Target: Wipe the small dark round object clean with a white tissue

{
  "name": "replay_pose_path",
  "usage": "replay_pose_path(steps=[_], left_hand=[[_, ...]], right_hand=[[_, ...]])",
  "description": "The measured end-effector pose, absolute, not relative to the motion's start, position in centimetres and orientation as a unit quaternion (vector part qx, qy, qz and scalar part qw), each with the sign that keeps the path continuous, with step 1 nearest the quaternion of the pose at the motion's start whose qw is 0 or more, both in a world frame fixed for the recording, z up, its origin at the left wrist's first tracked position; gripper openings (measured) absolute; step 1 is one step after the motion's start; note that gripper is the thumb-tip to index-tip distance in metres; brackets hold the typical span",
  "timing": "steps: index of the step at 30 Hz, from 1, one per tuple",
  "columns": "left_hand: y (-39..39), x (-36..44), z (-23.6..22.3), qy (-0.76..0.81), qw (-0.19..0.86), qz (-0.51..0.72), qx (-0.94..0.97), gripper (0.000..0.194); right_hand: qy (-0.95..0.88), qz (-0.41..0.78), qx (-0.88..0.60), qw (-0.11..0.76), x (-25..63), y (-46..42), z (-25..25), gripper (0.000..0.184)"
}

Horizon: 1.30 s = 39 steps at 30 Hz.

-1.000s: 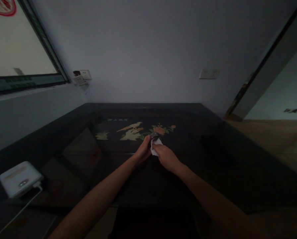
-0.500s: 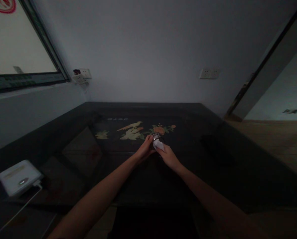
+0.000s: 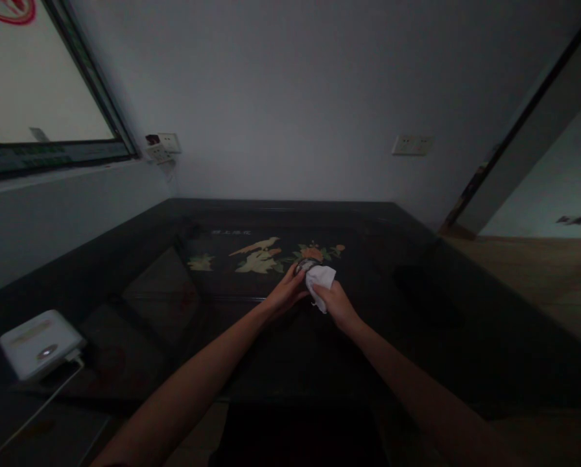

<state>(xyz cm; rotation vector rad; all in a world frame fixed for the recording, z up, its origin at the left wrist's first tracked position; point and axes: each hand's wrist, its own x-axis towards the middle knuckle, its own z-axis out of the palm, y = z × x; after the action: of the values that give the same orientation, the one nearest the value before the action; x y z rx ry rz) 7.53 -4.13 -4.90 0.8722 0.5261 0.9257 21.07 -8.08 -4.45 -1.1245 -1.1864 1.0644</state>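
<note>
Right hand (image 3: 343,310): gripped a white cloth (image 3: 321,279).
Left hand (image 3: 285,292): held a small dark shiny object (image 3: 308,263), too dim to identify.
Between hands: cloth overlapped object, over the black table (image 3: 290,370).
White box (image 3: 41,340): sat table-left, cable (image 3: 37,414) attached.

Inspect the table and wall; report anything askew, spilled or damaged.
The adapter at the left socket looks tilted, though the viewing angle may exaggerate that. No spill or damage shows on the dark table, and nothing seems odd about the cloth or tissue in the right hand.
</note>
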Motion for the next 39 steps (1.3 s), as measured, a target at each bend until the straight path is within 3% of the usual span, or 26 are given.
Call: replay_pose_path(steps=[6,10,13,17,20,23,35,39], left_hand=[[-4.1,7.5,-4.6,0.259,0.773,0.433,0.386,0.047],[-4.0,7.7,-4.7,0.271,0.764,0.454,0.369,0.051],[-4.0,7.8,-4.7,0.281,0.759,0.461,0.365,0.045],[-3.9,7.8,-4.8,0.287,0.762,0.454,0.361,0.035],[-3.7,7.8,-5.1,0.289,0.765,0.446,0.363,0.033],[-3.6,7.7,-5.4,0.274,0.770,0.438,0.373,0.037],[-3.7,7.8,-5.2,0.188,0.804,0.438,0.355,0.040],[-4.0,7.7,-4.8,0.203,0.785,0.469,0.350,0.035]], right_hand=[[-0.749,0.155,-0.554,0.328,21.4,-8.8,-4.1,0.024],[-0.792,0.082,-0.542,0.271,21.4,-9.1,-3.5,0.031],[-0.784,0.124,-0.527,0.303,21.4,-9.0,-3.5,0.027],[-0.679,0.311,-0.492,0.447,21.2,-8.5,-3.9,0.022],[-0.531,0.465,-0.444,0.552,20.8,-8.3,-4.2,0.030],[-0.427,0.555,-0.391,0.598,20.5,-8.3,-4.1,0.036],[-0.392,0.553,-0.383,0.628,20.8,-8.0,-4.0,0.035],[-0.483,0.499,-0.431,0.576,21.1,-8.2,-4.0,0.036]])
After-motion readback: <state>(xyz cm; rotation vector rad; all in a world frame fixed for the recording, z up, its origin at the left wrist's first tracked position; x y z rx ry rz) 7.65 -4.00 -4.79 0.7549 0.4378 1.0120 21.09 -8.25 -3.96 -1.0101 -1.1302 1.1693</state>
